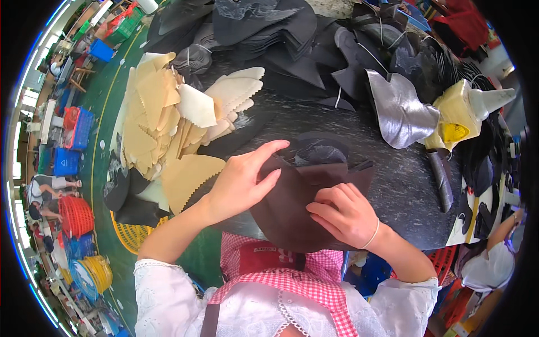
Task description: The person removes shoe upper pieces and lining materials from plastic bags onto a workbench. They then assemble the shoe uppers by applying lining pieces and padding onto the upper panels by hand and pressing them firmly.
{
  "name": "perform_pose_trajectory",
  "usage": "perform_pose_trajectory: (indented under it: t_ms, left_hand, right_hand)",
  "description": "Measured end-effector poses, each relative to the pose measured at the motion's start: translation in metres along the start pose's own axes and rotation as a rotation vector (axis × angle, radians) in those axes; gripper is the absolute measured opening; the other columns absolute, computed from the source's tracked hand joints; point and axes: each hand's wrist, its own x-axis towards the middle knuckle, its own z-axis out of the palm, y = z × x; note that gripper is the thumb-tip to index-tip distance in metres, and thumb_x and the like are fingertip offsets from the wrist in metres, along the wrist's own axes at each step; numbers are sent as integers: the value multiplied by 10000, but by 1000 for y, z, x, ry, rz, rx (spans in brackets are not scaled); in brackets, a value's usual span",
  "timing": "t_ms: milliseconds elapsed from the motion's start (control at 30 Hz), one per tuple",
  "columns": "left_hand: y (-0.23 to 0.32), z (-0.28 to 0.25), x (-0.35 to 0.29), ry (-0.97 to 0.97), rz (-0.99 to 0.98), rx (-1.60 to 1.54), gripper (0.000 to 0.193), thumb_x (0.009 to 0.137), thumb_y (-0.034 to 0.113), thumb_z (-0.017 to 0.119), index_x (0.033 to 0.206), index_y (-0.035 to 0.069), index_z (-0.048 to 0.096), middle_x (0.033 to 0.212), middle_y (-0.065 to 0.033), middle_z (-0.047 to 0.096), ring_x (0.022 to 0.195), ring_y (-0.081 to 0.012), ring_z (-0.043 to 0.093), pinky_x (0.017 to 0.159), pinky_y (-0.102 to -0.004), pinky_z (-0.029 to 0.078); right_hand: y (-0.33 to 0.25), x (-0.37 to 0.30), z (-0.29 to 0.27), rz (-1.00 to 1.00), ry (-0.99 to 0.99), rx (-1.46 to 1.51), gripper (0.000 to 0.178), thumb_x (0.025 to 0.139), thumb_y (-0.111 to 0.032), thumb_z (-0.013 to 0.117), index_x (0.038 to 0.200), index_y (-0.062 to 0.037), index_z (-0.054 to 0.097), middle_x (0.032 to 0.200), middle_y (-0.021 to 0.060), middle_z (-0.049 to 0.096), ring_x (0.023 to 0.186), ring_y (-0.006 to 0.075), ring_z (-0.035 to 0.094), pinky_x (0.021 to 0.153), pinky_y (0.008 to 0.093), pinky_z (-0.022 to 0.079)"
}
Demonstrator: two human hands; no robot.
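A dark brown, leather-like sheet lies at the table's near edge, with part of it hanging over toward my apron. My left hand is over its left side, index finger and thumb spread apart, holding nothing. At the sheet's right side, the fingers of my right hand are curled together on it; their tips are partly hidden. Just beyond are more brown pieces and dark pieces with a whitish film. A tan piece with a zigzag edge lies beside my left wrist.
Tan and cream cut pieces are heaped at the left. Stacks of black pieces, some tied with string, line the far side. On the right are a silvery piece, a yellowish glue bottle and a dark roll. A yellow basket stands below left.
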Motion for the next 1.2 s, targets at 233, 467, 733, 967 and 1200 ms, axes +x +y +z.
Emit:
perform_pose_trajectory:
  t_ms: [233, 467, 733, 967, 1200]
  left_hand:
    - [-1, 4, 2, 55, 132, 478, 551, 798, 51, 610, 1330, 81, 471, 905, -108, 632, 636, -220, 595, 586, -336, 484]
    - [5, 2, -42, -171, 527, 432, 628, 725, 271, 754, 1254, 21, 524, 1202, -176, 556, 1111, -336, 559, 965, -418, 462]
    - [10, 2, -14, -298, 824, 769, 600, 663, 129, 690, 1226, -19, 542, 1137, -156, 586, 874, -240, 592, 803, -345, 487]
    - [5, -34, -12, 308, -122, -1085, 490, 931, 146, 592, 1364, 44, 387, 1252, -88, 551, 1129, -203, 558, 978, -366, 463]
    - [23, -37, -25, 348, -187, -950, 495, 939, 165, 583, 1369, 23, 384, 1270, -90, 525, 1182, -192, 513, 980, -350, 455]
  right_hand:
    - [24, 33, -17, -48, -325, -186, 762, 756, -507, 645, 1357, -88, 436, 1439, 143, 367, 1341, 331, 329, 1126, 499, 212]
    - [34, 23, -24, -4, -294, -96, 854, 775, -601, 604, 1386, -43, 393, 1467, 164, 345, 1379, 340, 293, 1130, 516, 171]
    - [-10, -52, -30, -285, -93, -101, 368, 703, -142, 694, 1055, -45, 653, 1130, 102, 595, 1018, 236, 597, 917, 373, 491]
    - [-45, -30, 11, -104, -91, -401, 339, 788, -161, 579, 1118, -100, 627, 1211, 72, 597, 1072, 194, 596, 926, 325, 476]
    - [-49, -3, -57, 201, 84, 424, 217, 804, -46, 655, 1021, -41, 652, 984, 95, 667, 901, 182, 653, 778, 288, 500]
